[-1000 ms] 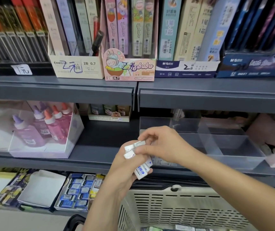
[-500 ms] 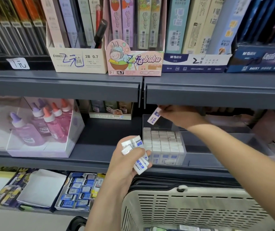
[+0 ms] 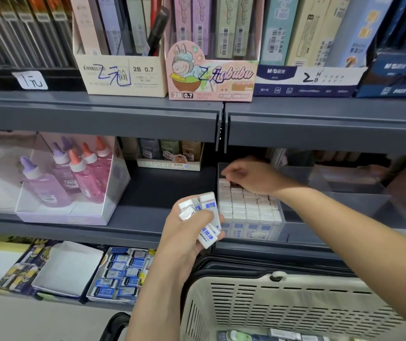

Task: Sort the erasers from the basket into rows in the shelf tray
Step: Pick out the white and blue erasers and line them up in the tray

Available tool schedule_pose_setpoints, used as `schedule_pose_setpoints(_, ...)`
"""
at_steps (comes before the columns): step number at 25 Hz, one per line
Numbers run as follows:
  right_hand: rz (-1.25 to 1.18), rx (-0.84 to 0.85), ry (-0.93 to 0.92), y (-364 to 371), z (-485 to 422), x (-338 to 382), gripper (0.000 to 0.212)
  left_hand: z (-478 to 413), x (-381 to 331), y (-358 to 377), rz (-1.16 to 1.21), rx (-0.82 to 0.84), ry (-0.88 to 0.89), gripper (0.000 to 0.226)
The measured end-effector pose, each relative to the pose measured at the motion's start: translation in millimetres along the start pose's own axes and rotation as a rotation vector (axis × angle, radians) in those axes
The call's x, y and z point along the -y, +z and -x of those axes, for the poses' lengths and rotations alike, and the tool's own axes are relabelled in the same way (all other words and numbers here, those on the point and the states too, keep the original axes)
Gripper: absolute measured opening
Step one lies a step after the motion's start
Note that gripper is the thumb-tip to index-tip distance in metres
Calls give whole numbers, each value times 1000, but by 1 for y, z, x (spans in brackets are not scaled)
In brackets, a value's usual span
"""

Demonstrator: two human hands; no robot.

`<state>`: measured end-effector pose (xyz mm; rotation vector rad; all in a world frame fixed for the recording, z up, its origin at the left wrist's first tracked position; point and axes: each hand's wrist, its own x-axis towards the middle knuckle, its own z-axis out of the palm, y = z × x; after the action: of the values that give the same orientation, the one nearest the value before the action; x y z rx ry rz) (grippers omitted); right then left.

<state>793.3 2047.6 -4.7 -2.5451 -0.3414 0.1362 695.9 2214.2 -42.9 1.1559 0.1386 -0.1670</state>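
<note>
Grey shop shelf [image 3: 167, 193] | your left hand [image 3: 184, 232] is gripping a bunch of erasers [image 3: 205, 212] above the basket [image 3: 295, 303] | your right hand [image 3: 253, 175] is hovering over the shelf tray [image 3: 369, 210], fingers [image 3: 229, 171] bent down, grasp unclear | eraser rows [image 3: 248, 207] are filling its left compartment

Erasers [image 3: 248, 207] in rows at the tray's [image 3: 381, 217] left end; bottles [image 3: 74, 178] toward the shelf's [image 3: 167, 193] left; basket [image 3: 295, 291] below, in front.

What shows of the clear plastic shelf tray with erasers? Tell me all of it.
The clear plastic shelf tray is a see-through box with thin walls, standing on the dark grey shelf. White erasers stand packed in rows, blue labels showing through its front wall; a gap shows at the back, where the right hand reaches in.
</note>
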Motion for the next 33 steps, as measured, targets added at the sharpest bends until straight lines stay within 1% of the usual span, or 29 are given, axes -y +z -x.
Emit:
schedule_pose_setpoints(2,-95,-60,-32,-3,15,13,20,-1,1,-1,14,-4,-6,24)
schedule_pose_setpoints(3,-166,-55,-43,-2,22,21,19,-1,1,-1,15,-7,-7,24)
schedule_pose_setpoints(4,-202,-27,-58,-1,30,31,23,-1,1,-1,10,-7,-5,24)
schedule_pose_setpoints(6,-185,45,-88,4,43,46,27,-1,1,0,-10,10,1,24)
schedule_pose_setpoints(9,-192,84,-92,7,49,54,23,1,0,1,-17,40,3,23)
schedule_pose_setpoints(11,-314,67,-60,1,46,53,14,2,-1,1,28,43,4,22)
schedule_pose_setpoints(13,-429,94,-38,-8,45,46,8,2,-2,1,73,37,2,22)
schedule_pose_setpoints(15,-482,132,-20,-19,45,36,14,2,-3,2,98,8,-1,23)
schedule_pose_setpoints(16,-518,120,-9,-23,42,29,17,1,-4,3,112,-8,-5,25)
schedule_pose_setpoints(18,-559,32,35,-30,31,16,17,0,-4,4,121,-26,-13,27)
schedule_pose_setpoints(19,-490,-32,59,-32,24,10,13,0,-3,4,111,-26,-15,27)
schedule_pose_setpoints(20,-362,-89,77,-33,16,3,8,1,-3,3,89,-19,-13,25)
schedule_pose_setpoints(22,-109,-157,82,-30,2,-8,11,3,-3,3,23,3,-2,23)
schedule_pose_setpoints(23,-45,-164,68,-27,-4,-10,13,4,-3,3,0,8,3,23)
schedule_pose_setpoints(26,-58,-103,42,-13,-17,-11,22,2,-4,4,18,-41,-9,24)
schedule_pose_setpoints(28,-104,-42,58,-5,-23,-9,12,0,-4,4,32,-90,-16,20)
schedule_pose_setpoints(29,-118,-27,62,-1,-24,-8,11,0,-4,3,35,-103,-13,18)
schedule_pose_setpoints(31,-113,-7,79,3,-24,-7,17,0,-5,3,55,-116,-4,15)
schedule_pose_setpoints(33,-71,11,84,5,-20,-7,13,1,-6,2,79,-125,1,14)
